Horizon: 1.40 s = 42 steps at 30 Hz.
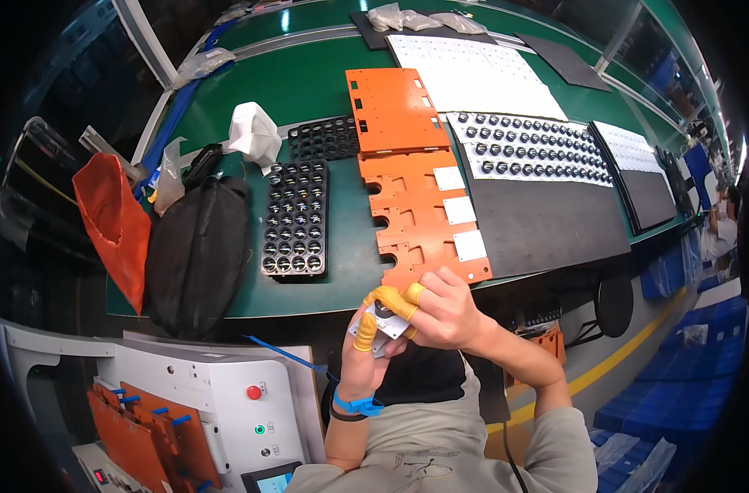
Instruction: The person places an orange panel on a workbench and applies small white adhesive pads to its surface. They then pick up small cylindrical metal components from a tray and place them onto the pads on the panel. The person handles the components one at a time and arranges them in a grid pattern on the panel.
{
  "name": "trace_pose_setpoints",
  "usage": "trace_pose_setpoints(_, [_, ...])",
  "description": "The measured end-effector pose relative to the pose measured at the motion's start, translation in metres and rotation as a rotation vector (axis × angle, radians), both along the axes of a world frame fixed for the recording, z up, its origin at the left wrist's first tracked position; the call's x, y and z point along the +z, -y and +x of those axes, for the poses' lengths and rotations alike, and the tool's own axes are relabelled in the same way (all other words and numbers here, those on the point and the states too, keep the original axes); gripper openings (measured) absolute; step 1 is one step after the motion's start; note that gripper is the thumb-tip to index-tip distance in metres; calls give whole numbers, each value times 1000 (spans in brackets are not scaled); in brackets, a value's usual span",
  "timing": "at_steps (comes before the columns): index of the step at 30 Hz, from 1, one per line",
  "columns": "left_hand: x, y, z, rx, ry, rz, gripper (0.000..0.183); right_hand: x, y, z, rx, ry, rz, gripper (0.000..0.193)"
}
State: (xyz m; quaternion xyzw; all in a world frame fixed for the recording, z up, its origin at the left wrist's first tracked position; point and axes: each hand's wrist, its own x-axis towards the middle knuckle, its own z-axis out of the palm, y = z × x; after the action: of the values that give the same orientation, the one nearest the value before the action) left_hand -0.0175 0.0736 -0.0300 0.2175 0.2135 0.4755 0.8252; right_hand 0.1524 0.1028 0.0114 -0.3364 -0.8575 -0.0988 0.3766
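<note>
Close to my body, just off the table's front edge, my hands hold a small white square plate [393, 325] with a dark round part on it. My left hand [363, 355], wearing yellow finger covers and a blue wrist strap, grips its left side. My right hand [447, 314] closes on the plate from the right, also with yellow-covered fingers. Those fingers partly hide the dark part. Beyond my hands lies an orange jig plate [413, 261] with several white squares [456, 210] set in its right side. Its hinged orange lid [399, 111] is folded back.
Left of the jig stands a black tray [323, 246] of round lens parts. White sheets [522, 148] with rows of black round parts lie right, beside a dark mat [547, 226]. A black bag [198, 255] and a grey machine [226, 386] are on my left.
</note>
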Motion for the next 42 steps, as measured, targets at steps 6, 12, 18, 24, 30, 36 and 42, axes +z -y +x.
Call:
trace_pose_setpoints(6, [6, -16, -4, -1, -278, 172, 62, -4, 1, 9, -72, -70, -56, 36])
trace_pose_setpoints(12, [4, -24, -15, 138, -590, 436, 39, -10, 11, 10, -54, -209, -383, 49])
trace_pose_setpoints(18, [20, -29, -14, 176, -810, 534, 24, -13, 18, 8, 69, -360, -576, 41])
trace_pose_setpoints(24, [23, -52, -3, 444, -1361, 572, 28, -10, 25, 18, -110, -324, -464, 55])
trace_pose_setpoints(30, [28, -67, 14, 309, -1631, 625, 25, -10, 39, 23, -40, -317, -387, 53])
trace_pose_setpoints(36, [20, -81, 22, 161, -1689, 676, 31, -8, 45, 30, -40, -329, -353, 50])
trace_pose_setpoints(42, [23, -87, 19, 44, -1728, 688, 34, -5, 41, 12, 87, -349, -330, 48])
